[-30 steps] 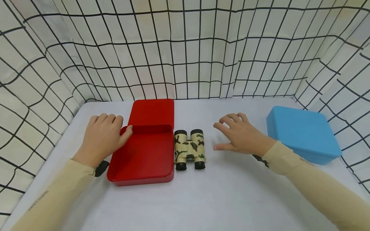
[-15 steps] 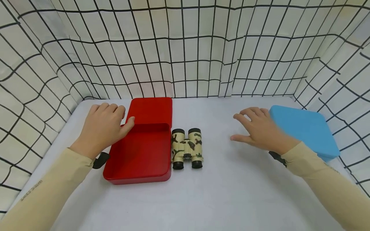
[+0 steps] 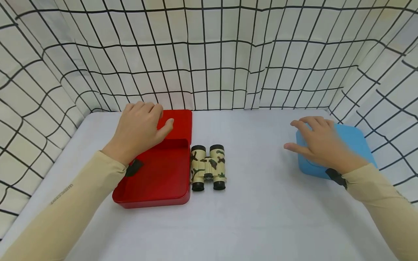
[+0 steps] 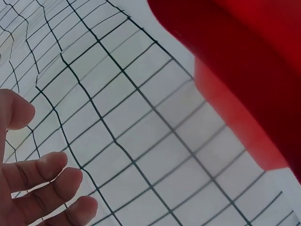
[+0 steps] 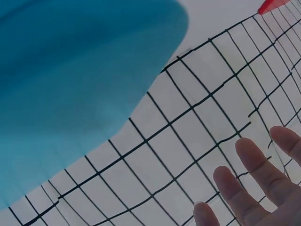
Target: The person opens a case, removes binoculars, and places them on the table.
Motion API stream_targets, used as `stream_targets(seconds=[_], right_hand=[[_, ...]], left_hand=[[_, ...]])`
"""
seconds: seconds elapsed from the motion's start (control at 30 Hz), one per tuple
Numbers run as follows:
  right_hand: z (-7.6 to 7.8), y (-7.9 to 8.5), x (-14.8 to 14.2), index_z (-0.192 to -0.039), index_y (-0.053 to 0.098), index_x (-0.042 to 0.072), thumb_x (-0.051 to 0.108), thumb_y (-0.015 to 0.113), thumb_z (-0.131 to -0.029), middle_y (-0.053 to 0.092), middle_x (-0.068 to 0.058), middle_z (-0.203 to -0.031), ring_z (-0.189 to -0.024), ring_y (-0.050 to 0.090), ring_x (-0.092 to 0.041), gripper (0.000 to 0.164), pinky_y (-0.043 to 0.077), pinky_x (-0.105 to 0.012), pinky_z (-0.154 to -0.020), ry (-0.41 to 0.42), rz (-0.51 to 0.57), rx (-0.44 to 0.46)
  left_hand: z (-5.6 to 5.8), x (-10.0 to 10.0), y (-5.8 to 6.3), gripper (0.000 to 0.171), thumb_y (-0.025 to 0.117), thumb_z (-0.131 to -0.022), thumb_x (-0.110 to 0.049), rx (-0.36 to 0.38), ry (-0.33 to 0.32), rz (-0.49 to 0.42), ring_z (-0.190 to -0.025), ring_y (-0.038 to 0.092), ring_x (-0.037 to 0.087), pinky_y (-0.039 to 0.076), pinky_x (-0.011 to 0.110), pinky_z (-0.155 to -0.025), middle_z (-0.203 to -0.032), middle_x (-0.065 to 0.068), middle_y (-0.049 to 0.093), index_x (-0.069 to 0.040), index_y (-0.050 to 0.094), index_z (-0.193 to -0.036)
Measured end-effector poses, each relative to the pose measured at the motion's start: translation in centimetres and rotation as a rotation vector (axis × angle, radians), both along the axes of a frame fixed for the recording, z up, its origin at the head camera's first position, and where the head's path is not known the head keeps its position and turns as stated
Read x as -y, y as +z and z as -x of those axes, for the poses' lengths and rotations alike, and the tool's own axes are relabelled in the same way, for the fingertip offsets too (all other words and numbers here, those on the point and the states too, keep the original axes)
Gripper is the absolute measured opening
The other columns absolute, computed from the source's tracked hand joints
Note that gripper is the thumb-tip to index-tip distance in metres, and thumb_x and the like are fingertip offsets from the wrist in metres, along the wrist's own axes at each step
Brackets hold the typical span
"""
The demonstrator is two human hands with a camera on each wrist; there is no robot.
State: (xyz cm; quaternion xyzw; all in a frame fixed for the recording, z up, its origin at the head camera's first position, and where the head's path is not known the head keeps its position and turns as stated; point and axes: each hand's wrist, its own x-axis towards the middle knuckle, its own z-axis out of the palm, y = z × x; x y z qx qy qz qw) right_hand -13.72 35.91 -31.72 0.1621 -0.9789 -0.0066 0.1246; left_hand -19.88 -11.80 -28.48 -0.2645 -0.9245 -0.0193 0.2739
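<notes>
We've left hand (image 3: 138, 131) over red box (image 3: 163, 177), right hand (image 3: 321, 141) over blue box (image 3: 353, 139), both grips wide; binoculars (image 3: 212, 163) beside red box.

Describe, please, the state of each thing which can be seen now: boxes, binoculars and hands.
Red box: open, its lid laid back behind it.
Blue box: looks closed; partly hidden by the right hand.
Binoculars: lying flat beside the red box, not held.
Left hand: fingers relaxed, holding nothing.
Right hand: fingers spread, holding nothing.
</notes>
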Motion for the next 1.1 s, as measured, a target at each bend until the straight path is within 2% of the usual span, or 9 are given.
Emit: stream_targets(seconds=[0.13, 0.37, 0.5, 0.77, 0.93, 1.1], right_hand=[[-0.2, 0.2, -2.0, -0.139, 0.054, 0.007, 0.056, 0.071, -0.091, 0.056, -0.023, -0.137, -0.13, 0.048, -0.049, 0.07, 0.037, -0.076, -0.101, -0.046, 0.012, -0.018], [-0.7, 0.6, -4.9, -0.147, 0.046, 0.003, 0.062, 0.058, -0.098, 0.047, -0.03, -0.145, -0.135, 0.039, -0.055, 0.077, 0.031, -0.077, -0.104, -0.167, 0.02, 0.071], [-0.7, 0.3, -6.2, -0.148, 0.045, 0.002, 0.062, 0.056, -0.099, 0.048, -0.033, -0.144, -0.135, 0.038, -0.056, 0.078, 0.031, -0.076, -0.103, -0.202, 0.038, 0.07], [-0.8, -0.5, -8.3, -0.147, 0.045, 0.001, 0.062, 0.056, -0.099, 0.047, -0.036, -0.144, -0.131, 0.039, -0.06, 0.079, 0.032, -0.078, -0.1, -0.267, 0.052, 0.058], [-1.2, -0.8, -9.7, -0.147, 0.044, -0.003, 0.061, 0.054, -0.1, 0.046, -0.039, -0.141, -0.126, 0.041, -0.062, 0.08, 0.033, -0.08, -0.099, -0.29, 0.042, 0.049], [-2.0, -1.3, -11.1, -0.146, 0.041, -0.008, 0.063, 0.051, -0.1, 0.046, -0.042, -0.137, -0.125, 0.04, -0.063, 0.085, 0.031, -0.081, -0.102, -0.352, 0.041, 0.045]], left_hand=[[0.5, -1.7, 0.4, 0.032, 0.057, -0.098, -0.034, 0.013, -0.023, -0.02, -0.074, 0.059, 0.032, 0.046, 0.046, -0.073, -0.075, 0.012, 0.06, -0.004, 0.056, -0.087], [1.7, -5.7, 0.9, 0.039, 0.054, -0.101, -0.043, 0.01, -0.085, -0.036, -0.08, 0.062, 0.033, 0.05, 0.046, -0.077, -0.084, 0.013, 0.066, -0.004, 0.059, -0.093], [2.0, -7.6, 0.9, 0.041, 0.053, -0.102, -0.046, 0.016, -0.117, -0.03, -0.085, 0.064, 0.033, 0.052, 0.046, -0.081, -0.09, 0.013, 0.069, -0.005, 0.062, -0.098], [2.4, -10.6, 0.4, 0.045, 0.049, -0.103, -0.049, 0.085, -0.126, -0.017, -0.091, 0.065, 0.032, 0.051, 0.044, -0.085, -0.094, 0.012, 0.07, -0.006, 0.063, -0.1], [2.9, -12.3, -0.2, 0.047, 0.047, -0.104, -0.051, 0.123, -0.127, -0.016, -0.102, 0.067, 0.033, 0.052, 0.046, -0.091, -0.104, 0.011, 0.072, -0.007, 0.065, -0.106], [3.3, -14.3, -0.8, 0.051, 0.046, -0.104, -0.053, 0.151, -0.139, -0.001, -0.109, 0.067, 0.032, 0.052, 0.045, -0.095, -0.112, 0.011, 0.073, -0.006, 0.067, -0.113]])
